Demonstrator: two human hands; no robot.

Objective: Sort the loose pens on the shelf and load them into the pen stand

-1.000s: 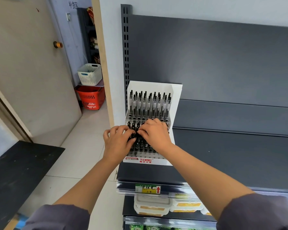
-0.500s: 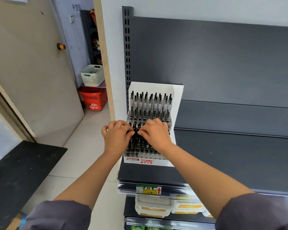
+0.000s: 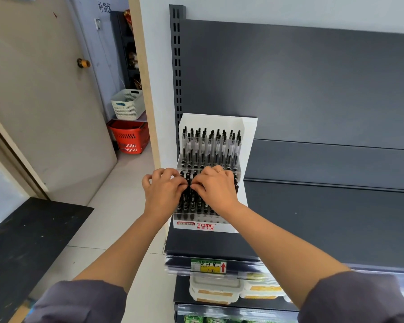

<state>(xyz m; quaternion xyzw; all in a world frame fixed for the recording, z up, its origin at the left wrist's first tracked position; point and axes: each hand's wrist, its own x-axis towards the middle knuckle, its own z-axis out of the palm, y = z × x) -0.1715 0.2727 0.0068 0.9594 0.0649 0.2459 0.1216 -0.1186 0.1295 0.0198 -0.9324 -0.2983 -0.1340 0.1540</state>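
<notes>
Together, curled fingers point(image 3: 202, 183) on front-row pens point(image 3: 192, 203).

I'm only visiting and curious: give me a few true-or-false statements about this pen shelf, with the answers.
1. The left hand and right hand are both on the front pens of the stand. True.
2. The stand lies on the floor. False: it stands on the dark shelf.
3. The back pens stand upright in their rows. True.
4. The red basket sits on the shelf beside the stand. False: it is down on the floor, off to the left.
5. A ring is on the left hand. False: it is on a finger of the right hand.
</notes>
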